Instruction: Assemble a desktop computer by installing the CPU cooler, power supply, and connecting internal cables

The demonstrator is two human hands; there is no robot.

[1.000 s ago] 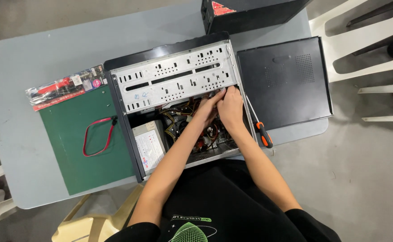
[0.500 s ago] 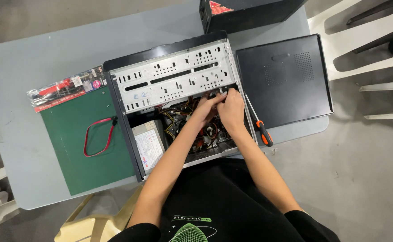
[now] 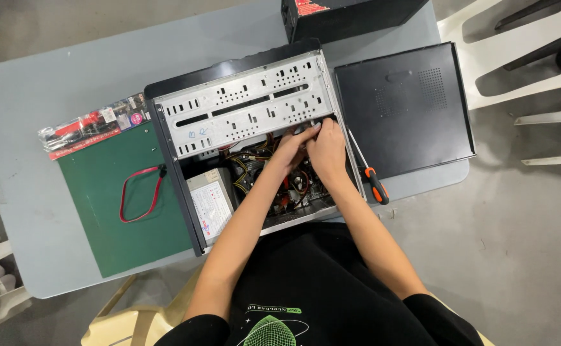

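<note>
An open black computer case (image 3: 171,168) lies flat on a grey table (image 3: 50,70), with a perforated metal drive cage (image 3: 248,106) across its upper half. Both my hands reach inside at the cage's lower right corner, over tangled wires and the board. My left hand (image 3: 289,152) and my right hand (image 3: 326,148) touch each other, fingertips pressed to the cage's edge. What the fingers pinch is hidden. A grey power supply (image 3: 211,202) sits in the case's lower left.
An orange-handled screwdriver (image 3: 375,186) lies by the case's right wall, next to the removed black side panel (image 3: 402,109). A green mat (image 3: 101,218) on the left carries a red looped cable (image 3: 141,192) and a plastic packet (image 3: 91,125). A black box (image 3: 344,16) and white chairs (image 3: 517,57) stand behind.
Both hands have crept slightly up toward the drive cage's edge. Nothing else on the table has moved.
</note>
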